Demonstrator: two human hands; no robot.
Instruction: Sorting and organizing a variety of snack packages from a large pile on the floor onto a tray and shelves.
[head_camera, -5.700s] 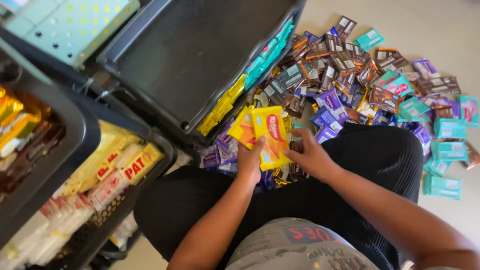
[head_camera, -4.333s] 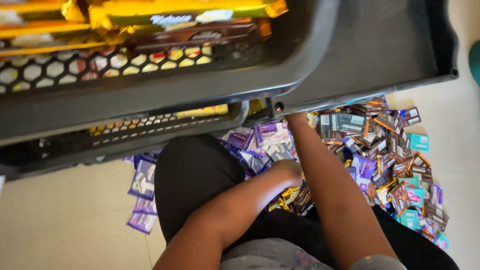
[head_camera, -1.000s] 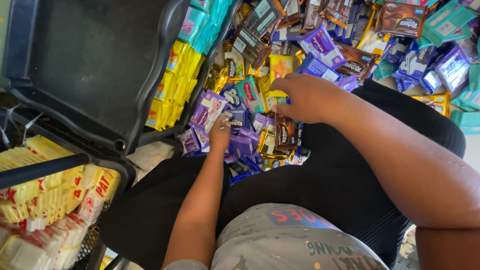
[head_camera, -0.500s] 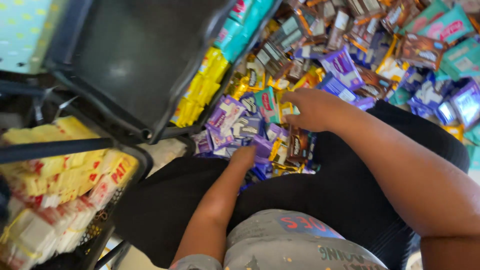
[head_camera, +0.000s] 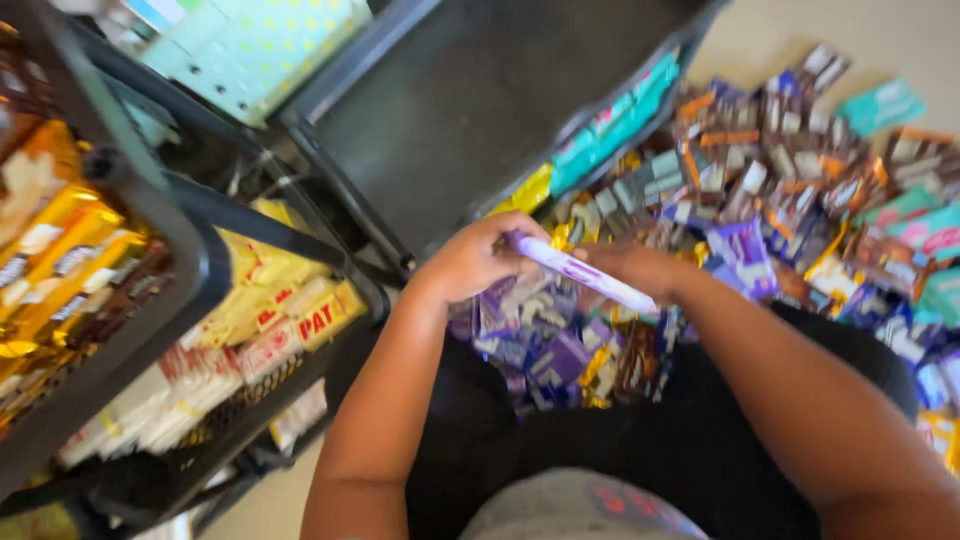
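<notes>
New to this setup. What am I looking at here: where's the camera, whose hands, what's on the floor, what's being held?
There is no machine here. A person wears one camera on the head, and it looks down over their own lap and arms, so the view is theirs. The frame is blurred by movement.

The left hand and the right hand hold a purple packet between them, seen edge-on, one hand at each end.

Below and beyond the hands, a pile of wrapped snack packets in purple, brown, teal and gold lies spread over the pale floor.

To the left stands a dark rack of crates holding gold and yellow packets. Beside it a dark crate is tipped up, with teal and yellow packets lined along its lower edge.
</notes>
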